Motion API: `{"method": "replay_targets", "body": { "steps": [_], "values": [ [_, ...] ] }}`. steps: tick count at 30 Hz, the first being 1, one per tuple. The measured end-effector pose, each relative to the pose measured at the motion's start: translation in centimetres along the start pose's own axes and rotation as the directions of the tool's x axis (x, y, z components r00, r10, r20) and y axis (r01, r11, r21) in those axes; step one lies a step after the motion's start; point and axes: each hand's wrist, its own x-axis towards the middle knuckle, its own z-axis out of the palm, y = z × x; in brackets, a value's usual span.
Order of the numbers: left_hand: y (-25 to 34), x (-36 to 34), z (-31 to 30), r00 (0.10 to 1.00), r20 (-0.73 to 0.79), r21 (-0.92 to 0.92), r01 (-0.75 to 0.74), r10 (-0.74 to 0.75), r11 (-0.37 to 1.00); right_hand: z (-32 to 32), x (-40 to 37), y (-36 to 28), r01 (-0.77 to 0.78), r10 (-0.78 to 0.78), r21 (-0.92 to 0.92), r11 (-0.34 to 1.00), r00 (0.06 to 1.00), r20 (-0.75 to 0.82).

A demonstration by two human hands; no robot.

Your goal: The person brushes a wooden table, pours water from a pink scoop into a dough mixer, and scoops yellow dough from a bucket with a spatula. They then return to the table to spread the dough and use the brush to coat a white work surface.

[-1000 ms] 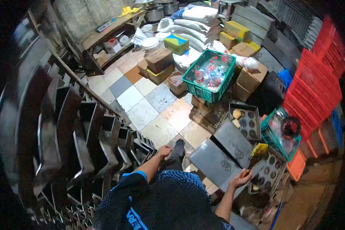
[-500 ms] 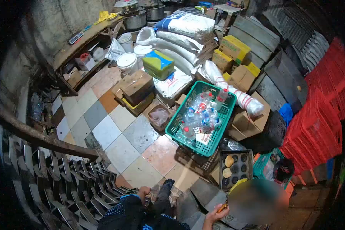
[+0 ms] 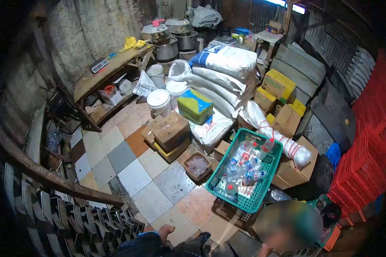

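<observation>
My left hand (image 3: 166,232) is low in the head view, beside my dark-clothed leg (image 3: 193,245), and looks loosely open with nothing visible in it. At the bottom edge, only a bit of my right hand (image 3: 265,249) shows; its fingers are lost behind a large blurred patch (image 3: 289,225), so its grip is hidden. Above that patch stands a green plastic crate (image 3: 254,204) of clear plastic bottles (image 3: 244,169), some with red caps. A narrow strip of grey sheet (image 3: 244,246) lies left of the right hand.
Stacked metal racks (image 3: 73,222) line the lower left. Red crates (image 3: 360,167) rise at the right. White sacks (image 3: 227,64), lidded buckets (image 3: 158,103) and cardboard boxes (image 3: 171,128) fill the middle. A wooden bench (image 3: 83,88) runs along the left wall; floor tiles (image 3: 135,177) lie between.
The view has tilted up, so the room sits lower in it. My right hand, earlier holding a small orange-yellow object, is now mostly out of sight. The tray with round pieces is hidden.
</observation>
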Motion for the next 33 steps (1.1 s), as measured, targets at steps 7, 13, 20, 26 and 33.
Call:
{"method": "replay_targets", "body": {
  "steps": [7,13,20,26,33],
  "values": [
    [6.3,-0.5,-15.1,0.972,-0.236,-0.226,-0.048,-0.007,0.973,4.3,1.4,-3.1,0.119,-0.125,-0.224,0.967,0.992,-0.016],
    [4.1,5.8,-32.0,0.854,-0.517,-0.298,-0.116,-0.058,0.948,17.2,-1.9,-6.8,0.239,-0.243,-0.143,0.960,0.970,-0.009],
    [-6.1,5.6,-34.4,0.878,-0.356,-0.455,0.137,-0.320,0.880,43.0,-6.8,-14.5,0.277,-0.414,0.352,0.894,0.811,0.413],
    [-24.8,9.1,-22.9,0.895,-0.096,-0.357,0.378,-0.436,0.854,64.2,-17.8,-29.4,0.292,-0.620,0.555,0.779,0.487,0.615],
    [-35.1,11.3,-24.9,0.899,0.111,-0.776,0.344,-0.424,0.528,84.0,-36.9,-41.7,0.107,-0.634,0.650,0.752,0.383,0.671]
  ]
}}
